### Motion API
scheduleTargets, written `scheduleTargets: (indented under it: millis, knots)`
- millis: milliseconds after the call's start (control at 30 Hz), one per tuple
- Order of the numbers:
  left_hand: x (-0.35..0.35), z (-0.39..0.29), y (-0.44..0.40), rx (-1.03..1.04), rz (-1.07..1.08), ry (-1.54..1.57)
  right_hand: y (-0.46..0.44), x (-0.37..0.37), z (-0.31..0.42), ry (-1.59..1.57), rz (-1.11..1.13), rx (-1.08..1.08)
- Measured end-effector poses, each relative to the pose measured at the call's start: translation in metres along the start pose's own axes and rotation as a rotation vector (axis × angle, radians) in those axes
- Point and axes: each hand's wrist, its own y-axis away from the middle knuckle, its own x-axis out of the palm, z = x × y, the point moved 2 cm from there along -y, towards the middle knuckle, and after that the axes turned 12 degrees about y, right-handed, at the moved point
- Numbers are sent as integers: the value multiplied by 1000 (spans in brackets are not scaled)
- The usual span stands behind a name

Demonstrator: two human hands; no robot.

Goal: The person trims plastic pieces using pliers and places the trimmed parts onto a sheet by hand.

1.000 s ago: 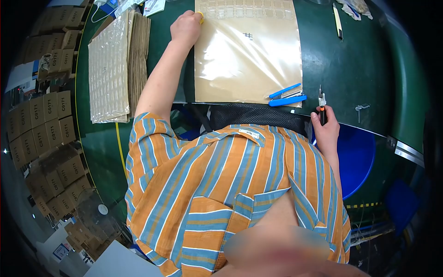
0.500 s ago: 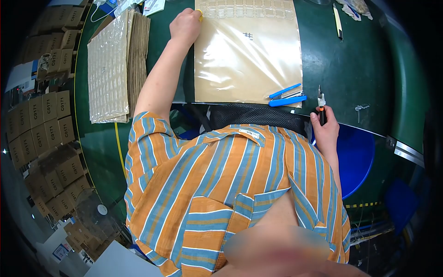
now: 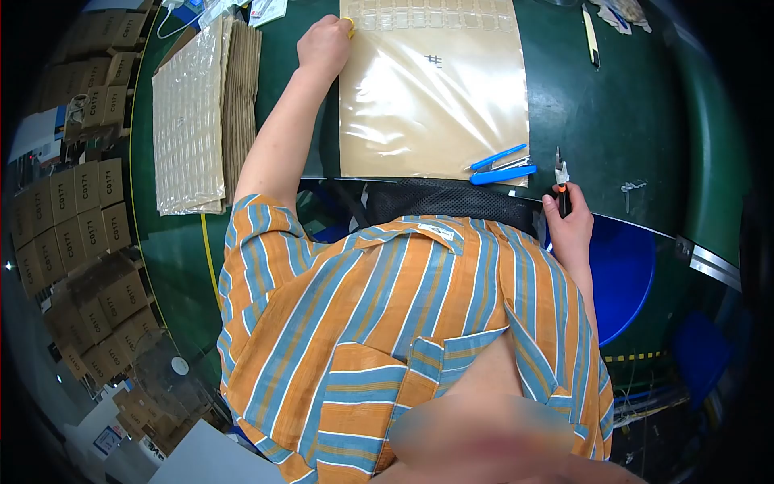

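My left hand (image 3: 324,47) is closed at the upper left edge of a brown sheet under clear glossy film (image 3: 431,105), with something yellow at its fingertips. Whether it grips the sheet's edge is hidden. A row of clear rectangular pockets crosses the far part of the sheet, and a dark # mark sits in its middle. Near the table's front edge, my right hand (image 3: 571,226) is wrapped round a slim craft knife (image 3: 562,179) with a black and orange handle, its narrow metal tip pointing away from me. A blue-handled tool with metal parts (image 3: 504,173) lies on the sheet's near right corner.
To the left stands a stack of brown, film-covered sheets (image 3: 189,121). A yellow and black cutter (image 3: 591,36) lies at the far right, near crumpled scraps (image 3: 622,14). A small clear scrap (image 3: 631,189) is at right. Under the table edge sits a blue bin (image 3: 625,278). Cartons (image 3: 68,198) are piled far left.
The sheet and the blue-handled tool have shifted very slightly. Both hands stay almost where they were, with the craft knife still held.
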Motion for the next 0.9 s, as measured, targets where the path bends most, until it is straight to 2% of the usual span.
scheduleTargets:
  millis: [400,600,667,833,900]
  knots:
    - [-8,-6,-1,-37,99,3,0,1,-1,-1,2,-1]
    - [-7,1,-3,-188,124,56,0,1,-3,9,11,6]
    - [-7,-4,-4,-314,214,60,-1,0,-3,12,5,7]
    - [8,12,-5,-338,252,117,-2,-12,-4,-60,69,47]
    - [8,10,-5,-341,282,86,-4,-20,-14,-53,-36,18]
